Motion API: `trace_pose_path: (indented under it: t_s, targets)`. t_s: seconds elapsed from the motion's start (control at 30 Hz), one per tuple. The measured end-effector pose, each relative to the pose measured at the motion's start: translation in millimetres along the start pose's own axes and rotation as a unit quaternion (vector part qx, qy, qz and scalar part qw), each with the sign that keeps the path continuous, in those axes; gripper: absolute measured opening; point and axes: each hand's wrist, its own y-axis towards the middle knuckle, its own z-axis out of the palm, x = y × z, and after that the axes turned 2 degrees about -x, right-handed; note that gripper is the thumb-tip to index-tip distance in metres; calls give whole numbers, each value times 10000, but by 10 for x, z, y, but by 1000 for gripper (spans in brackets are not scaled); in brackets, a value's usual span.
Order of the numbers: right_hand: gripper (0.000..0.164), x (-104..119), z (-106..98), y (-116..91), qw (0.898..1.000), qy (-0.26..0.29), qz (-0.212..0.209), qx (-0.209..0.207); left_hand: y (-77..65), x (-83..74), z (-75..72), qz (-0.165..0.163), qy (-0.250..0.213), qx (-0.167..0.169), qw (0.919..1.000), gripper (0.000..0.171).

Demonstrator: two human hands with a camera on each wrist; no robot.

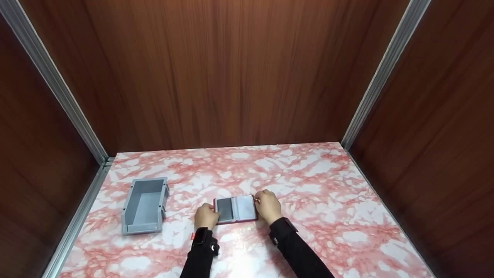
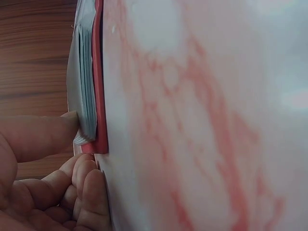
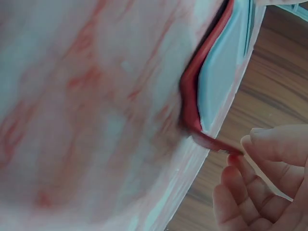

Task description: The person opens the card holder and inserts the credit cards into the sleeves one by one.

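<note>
A red card holder [image 1: 244,208] lies open and flat on the table, with clear plastic sleeves on both sides and a dark card or page showing on the left. My left hand [image 1: 205,216] grips its left edge. In the left wrist view the thumb [image 2: 53,134] presses on the stacked sleeves [image 2: 86,86], while curled fingers [image 2: 89,185] sit at the corner of the red cover [image 2: 99,96]. At the right edge, my right hand [image 1: 268,206] pinches the end of a short red strap [image 3: 214,143] that sticks out from the cover.
A grey open-front plastic bin [image 1: 144,206] stands to the left on the pink-and-white marbled table [image 1: 316,185]. Brown wood-grain panels [image 1: 220,77] rise at the back and both sides, with metal profiles [image 1: 380,73] at the corners. A small red tag shows beside the left wrist.
</note>
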Motion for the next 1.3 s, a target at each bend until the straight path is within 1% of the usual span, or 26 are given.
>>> trace_pose_path:
  t_s: [0.07,0.33,0.53,0.7,0.97,1.17,1.3]
  targets:
    - [11,-33,1,-8,10000,19,40,57,-2,-2,-4,-3,16,3,10000,30]
    - [12,-181,36,-31,9998,135,144,57,0,-11,-15,-73,70,35,9999,30]
    - [12,-255,59,-28,9996,137,218,150,-12,-25,-29,-85,-43,-20,10000,29]
    - [12,-294,78,-38,9996,118,209,156,-7,-14,-14,-106,-59,-44,9999,29]
    - [12,-337,71,-63,9986,34,366,386,-7,-13,-7,-53,-65,-37,10000,28]
    - [11,-358,80,-62,9987,-21,316,404,-12,-32,-28,-69,-34,-8,10000,28]
    - [11,-354,80,-55,9983,-12,344,479,-16,-62,-58,-112,3,39,9999,24]
